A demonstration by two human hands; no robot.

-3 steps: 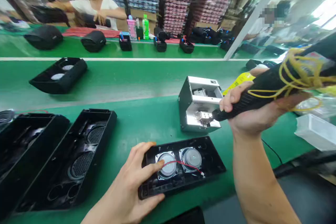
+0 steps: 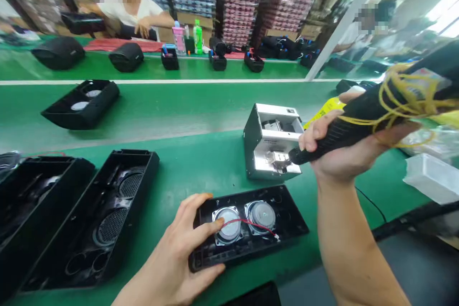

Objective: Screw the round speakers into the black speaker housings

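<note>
My left hand point(image 2: 186, 244) grips the left end of a black speaker housing point(image 2: 290, 217), with a finger resting on one of its two round silver speakers point(image 2: 229, 225). A red wire point(image 2: 251, 223) with a small white plug lies across both speakers. My right hand point(image 2: 340, 153) is wrapped round a black electric screwdriver point(image 2: 358, 119) bound with yellow cord point(image 2: 398, 100). The screwdriver's nose is at the front outlet of a silver screw feeder point(image 2: 276, 141); whether a screw sits on the bit is too small to tell.
Open black housings with round grilles point(image 2: 111, 227) lie at the left. Another housing with two speakers point(image 2: 81, 105) is farther back. A white plastic box point(image 2: 430, 179) stands at the right. Across the bench sits a person point(image 2: 131, 14) among black speakers point(image 2: 127, 56).
Across the bench, the person's black housing has shifted right and slightly up. My right hand and the screwdriver have barely moved; my left hand stays on the housing.
</note>
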